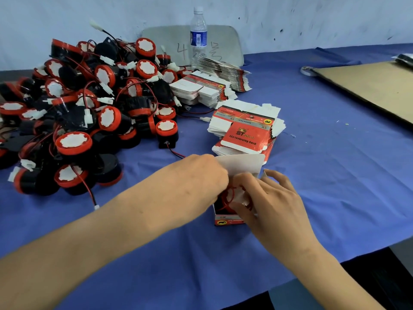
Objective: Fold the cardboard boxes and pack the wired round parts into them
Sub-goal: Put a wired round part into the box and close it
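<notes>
Pressing down into the open box (pixel 226 221), my right hand (pixel 274 198) curls thumb and forefinger around the round part (pixel 233 195), which sits inside the box with its red wire looped over it. My other fingers spread loose. My left hand (pixel 201 175) is curled at the box's left edge beside the raised white flap (pixel 242 164); its fingertips are hidden, so I cannot tell what they grasp.

Just beyond the flap lies the nearest stack of flat boxes (pixel 244 128), red and white. Two more stacks (pixel 201 88) lie farther back, so three in all. To my left sprawls the heap of round parts (pixel 85 113) (too many and too tangled to count), black bodies, red rims, white plugs on red and black wires; one stray wire (pixel 176 154) runs toward my left hand.

One water bottle (pixel 198 34) stands behind the stacks, before a grey board (pixel 225 44) leaning on the scuffed pale wall (pixel 312 19). One brown cardboard sheet (pixel 368 90) lies well to the right. Everything rests on a blue cloth (pixel 335 175) over the table.
</notes>
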Tool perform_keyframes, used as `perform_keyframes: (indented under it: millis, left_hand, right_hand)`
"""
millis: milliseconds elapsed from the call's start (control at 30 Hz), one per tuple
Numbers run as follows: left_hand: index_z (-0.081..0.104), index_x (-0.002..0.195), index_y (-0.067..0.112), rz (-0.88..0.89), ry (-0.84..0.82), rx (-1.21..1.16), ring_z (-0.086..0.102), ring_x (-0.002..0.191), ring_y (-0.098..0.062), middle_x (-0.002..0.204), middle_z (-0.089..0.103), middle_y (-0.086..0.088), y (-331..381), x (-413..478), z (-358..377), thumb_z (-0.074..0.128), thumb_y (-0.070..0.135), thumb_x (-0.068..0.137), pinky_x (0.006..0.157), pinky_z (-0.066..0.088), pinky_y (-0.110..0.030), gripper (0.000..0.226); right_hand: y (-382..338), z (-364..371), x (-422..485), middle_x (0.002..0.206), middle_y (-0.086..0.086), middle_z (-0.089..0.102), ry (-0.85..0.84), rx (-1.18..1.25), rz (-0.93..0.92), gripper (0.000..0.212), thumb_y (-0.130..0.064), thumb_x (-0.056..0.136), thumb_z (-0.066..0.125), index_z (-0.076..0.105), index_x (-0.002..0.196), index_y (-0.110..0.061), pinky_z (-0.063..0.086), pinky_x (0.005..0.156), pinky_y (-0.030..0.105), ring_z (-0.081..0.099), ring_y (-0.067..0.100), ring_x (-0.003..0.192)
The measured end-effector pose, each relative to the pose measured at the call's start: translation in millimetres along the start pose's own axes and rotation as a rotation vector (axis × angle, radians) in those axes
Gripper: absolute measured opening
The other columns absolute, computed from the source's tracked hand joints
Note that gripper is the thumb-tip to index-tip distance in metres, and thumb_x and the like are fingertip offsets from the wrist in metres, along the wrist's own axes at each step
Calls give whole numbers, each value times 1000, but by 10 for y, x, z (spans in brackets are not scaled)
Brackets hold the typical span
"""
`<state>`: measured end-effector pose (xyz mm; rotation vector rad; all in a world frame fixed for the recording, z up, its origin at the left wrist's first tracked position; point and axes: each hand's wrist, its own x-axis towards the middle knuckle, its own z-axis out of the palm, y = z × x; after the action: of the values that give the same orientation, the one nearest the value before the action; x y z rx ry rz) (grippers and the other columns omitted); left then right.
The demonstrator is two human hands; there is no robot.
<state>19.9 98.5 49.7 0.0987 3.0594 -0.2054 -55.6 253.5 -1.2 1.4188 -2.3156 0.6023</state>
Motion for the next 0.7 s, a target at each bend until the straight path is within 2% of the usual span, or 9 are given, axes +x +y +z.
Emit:
perform_keyframes:
  millis: [100, 167, 233, 333, 367, 467, 567, 633, 700]
  left_hand:
    - [58, 104, 25, 20, -18, 51, 53, 108, -16, 110, 59, 9, 126, 2, 17, 44, 14, 97, 89, 44, -31, 19]
    - [56, 107, 25, -9, -22, 63, 52, 111, -18, 113, 59, 7, 254, -6, -11, 44, 13, 97, 92, 35, -31, 20]
    - [63, 107, 20, -10, 14, 58, 57, 109, -17, 108, 64, 2, 407, -34, 34, 44, 3, 89, 106, 31, -35, 31]
    - [77, 67, 20, -22, 179, 86, 67, 67, -5, 60, 66, 7, 530, -171, 66, 40, -3, 61, 97, 48, -29, 44]
    - [77, 62, 21, -57, 203, 120, 67, 63, -3, 56, 65, 9, 550, -194, 113, 43, -1, 56, 94, 50, -29, 41]
    - [80, 74, 18, -89, 292, 143, 71, 73, -8, 66, 70, 8, 516, -233, 269, 63, -3, 51, 98, 46, -37, 36]
    - [80, 80, 21, -156, 363, 109, 69, 72, -5, 71, 71, 9, 437, -230, 332, 80, 3, 52, 104, 37, -44, 33]
    - [78, 74, 25, -216, 364, 31, 68, 74, -8, 67, 69, 12, 437, -196, 335, 86, 10, 56, 104, 43, -42, 25]
    - [75, 68, 26, -294, 310, -55, 64, 77, -13, 61, 64, 15, 459, -152, 320, 89, 15, 57, 92, 43, -33, 20]
  right_hand:
    - [-48, -46, 29, 86, -7, 70, -80, -17, 29, 36, -12, 73, 76, 69, 107, -16, 42, 94, 36, 66, 21, 77]
    - [-88, -79, 77, 84, -6, 70, -112, -22, 27, 23, -11, 73, 74, 72, 94, -19, 46, 90, 36, 66, 20, 74]
    - [-115, -128, 159, 82, -6, 70, -186, -45, 17, 19, -10, 73, 62, 72, 84, -21, 47, 89, 35, 67, 20, 72]
    - [-127, -155, 271, 103, -10, 66, -371, -102, 0, 31, -13, 86, 51, 67, 107, -30, 31, 102, 31, 64, 18, 96]
    - [-118, -152, 292, 105, -9, 65, -386, -103, -19, 30, -14, 87, 51, 65, 110, -29, 28, 103, 30, 63, 18, 100]
    - [-92, -179, 334, 102, -8, 64, -420, -143, -57, 18, -20, 91, 51, 59, 106, -25, 29, 100, 28, 63, 19, 96]
    - [-6, -208, 372, 99, -6, 62, -445, -170, -65, 8, -28, 93, 42, 38, 99, -23, 27, 89, 28, 56, 23, 87]
    - [-6, -211, 391, 95, -3, 60, -420, -187, -58, 21, -29, 92, 44, 25, 93, -20, 25, 83, 30, 47, 26, 77]
    - [-40, -164, 407, 88, -1, 61, -402, -239, -46, 30, -28, 89, 51, 23, 91, -18, 27, 79, 32, 47, 28, 70]
